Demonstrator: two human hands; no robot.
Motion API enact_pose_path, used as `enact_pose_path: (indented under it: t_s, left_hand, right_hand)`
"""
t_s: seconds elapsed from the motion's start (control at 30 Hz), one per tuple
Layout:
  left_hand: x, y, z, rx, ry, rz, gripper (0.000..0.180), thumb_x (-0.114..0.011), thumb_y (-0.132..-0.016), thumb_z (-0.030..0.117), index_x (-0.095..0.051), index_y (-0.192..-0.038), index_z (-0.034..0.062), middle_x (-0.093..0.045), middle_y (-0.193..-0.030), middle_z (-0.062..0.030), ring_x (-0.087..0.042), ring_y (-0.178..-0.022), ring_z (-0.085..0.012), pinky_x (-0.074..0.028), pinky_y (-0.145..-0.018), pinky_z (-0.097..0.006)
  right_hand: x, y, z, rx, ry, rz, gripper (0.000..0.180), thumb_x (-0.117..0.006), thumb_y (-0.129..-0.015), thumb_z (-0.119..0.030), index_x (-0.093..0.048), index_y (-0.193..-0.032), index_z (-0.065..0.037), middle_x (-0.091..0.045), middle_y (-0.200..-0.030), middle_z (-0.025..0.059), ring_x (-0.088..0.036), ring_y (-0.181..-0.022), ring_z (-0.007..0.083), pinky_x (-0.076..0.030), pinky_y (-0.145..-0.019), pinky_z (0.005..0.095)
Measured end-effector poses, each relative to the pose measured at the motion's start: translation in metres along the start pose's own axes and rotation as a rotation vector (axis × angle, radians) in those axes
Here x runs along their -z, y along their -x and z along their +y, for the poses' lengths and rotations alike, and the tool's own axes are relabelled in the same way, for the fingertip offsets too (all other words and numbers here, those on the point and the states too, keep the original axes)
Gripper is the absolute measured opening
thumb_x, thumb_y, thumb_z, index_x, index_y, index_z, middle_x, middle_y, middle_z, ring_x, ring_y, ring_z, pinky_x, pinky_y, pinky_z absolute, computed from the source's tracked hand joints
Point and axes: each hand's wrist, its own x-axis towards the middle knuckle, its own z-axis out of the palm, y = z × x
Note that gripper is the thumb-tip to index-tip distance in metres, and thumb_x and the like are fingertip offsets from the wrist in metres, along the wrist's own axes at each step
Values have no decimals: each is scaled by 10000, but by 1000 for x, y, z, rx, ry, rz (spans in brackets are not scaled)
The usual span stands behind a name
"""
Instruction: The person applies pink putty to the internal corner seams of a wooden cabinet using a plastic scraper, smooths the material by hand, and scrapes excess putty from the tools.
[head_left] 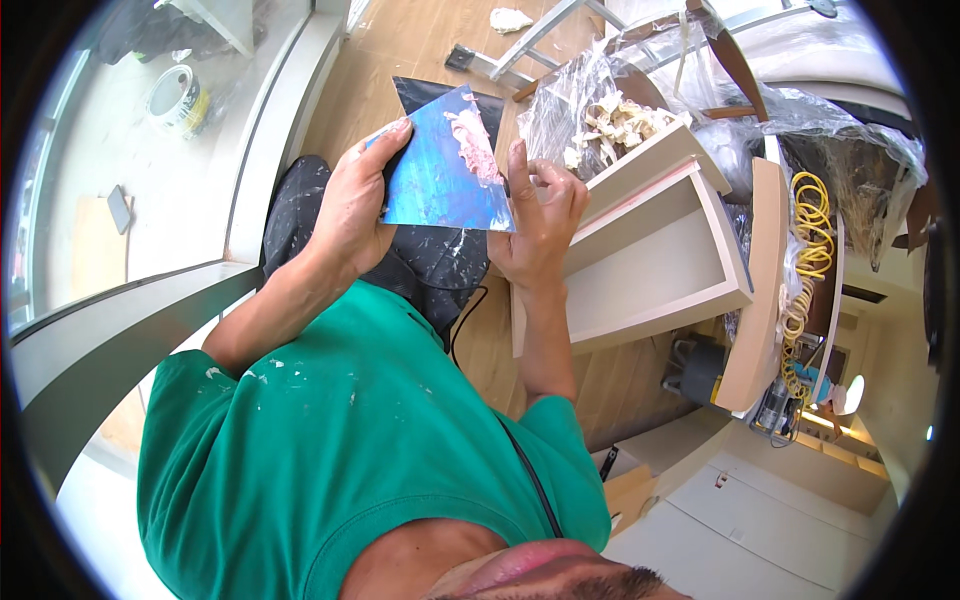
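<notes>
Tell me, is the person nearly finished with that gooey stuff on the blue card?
Probably not. A lump of pale putty already sits on the blue card, so some is scooped out. Left hand and right hand both grip the card. The pale wooden box beside them shows no putty that I can see, so the spreading looks still to come.

We see the left hand (352, 205) and the right hand (540, 215) holding a blue board (440, 175) with a pale lump of putty (475, 140) on it, beside a wooden shelf box (660, 250).
</notes>
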Motion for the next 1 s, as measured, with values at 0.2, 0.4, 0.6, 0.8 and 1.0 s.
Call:
enact_pose_path:
  t_s: [0.2, 0.4, 0.6, 0.8, 1.0]
  left_hand:
    - [-10, 1, -3, -32, 59, 78, 302, -494, -1053, 253, -609, -1187, 8, -692, -1062, -66, -687, -938, -131, -552, -870, -301]
    - [1, -10, -7, -88, 73, 122, 316, -472, -1057, 248, -597, -1204, -3, -690, -1070, -78, -694, -939, -146, -559, -858, -309]
    - [2, -13, 2, -100, 62, 134, 308, -514, -1047, 267, -611, -1204, 20, -676, -1130, -78, -673, -994, -152, -532, -914, -331]
    - [3, -17, 3, -48, 63, 75, 286, -541, -1042, 264, -633, -1161, 20, -698, -1067, -63, -686, -954, -145, -543, -912, -325]
    - [-4, -17, -3, 30, 6, -16, 314, -526, -1045, 273, -609, -1165, -5, -697, -1016, -70, -704, -879, -127, -595, -792, -293]
  right_hand:
    - [-4, -10, -11, 0, -4, -37, 755, -647, -704, -95, -564, -1445, -212, -548, -1123, 84, -485, -1028, 278, -356, -934, 442]
    - [-9, -5, -12, 62, 19, -70, 653, -673, -692, -91, -627, -1339, -167, -559, -1110, 112, -491, -1025, 297, -363, -919, 439]
    - [-8, 8, -2, -241, -735, -146, 649, -643, -705, -99, -574, -1350, -75, -563, -1043, 88, -507, -946, 228, -407, -839, 367]
    - [3, 2, 12, -491, -2474, -278, 911, -617, -838, -384, -203, -1594, -89, -371, -763, -2, -366, -716, 138, -359, -654, 265]
    - [-7, -3, 11, -433, -2670, -310, 963, -603, -828, -392, -113, -1622, -154, -362, -746, -14, -308, -636, 137, -311, -630, 277]
